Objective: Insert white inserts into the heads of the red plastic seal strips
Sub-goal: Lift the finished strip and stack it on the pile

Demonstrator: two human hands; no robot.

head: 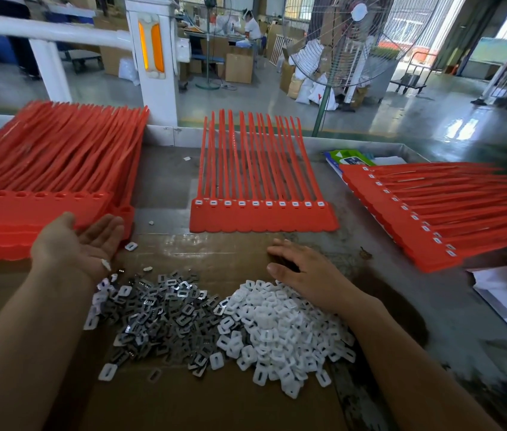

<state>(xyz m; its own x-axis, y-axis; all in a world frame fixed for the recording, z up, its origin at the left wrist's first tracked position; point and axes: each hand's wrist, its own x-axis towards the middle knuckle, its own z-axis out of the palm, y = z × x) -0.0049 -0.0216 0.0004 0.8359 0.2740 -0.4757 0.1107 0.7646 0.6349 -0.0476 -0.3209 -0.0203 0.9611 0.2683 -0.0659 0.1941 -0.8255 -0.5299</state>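
While the middle row of red seal strips [261, 220] on the counter [168, 181] shows a white piece seated in every head, both hands are down at the supply heaps, which I read as restocking for the next row. The left hand [81, 244] lies palm up, its fingers [106, 225] loose and slightly cupped, with one white piece near the heel. It probably serves as a tray. The right hand [305, 275] is palm down, its fingers [280, 253] spread flat at the far edge of the white inserts [280, 321], well placed to rake some over. Grey metal clips [159, 306] are heaped just beside them on the cardboard [214, 405]. The empty-headed stack [28, 213] waits by the left hand. The filled stack [401, 219] sits well apart on the right, out of the way.
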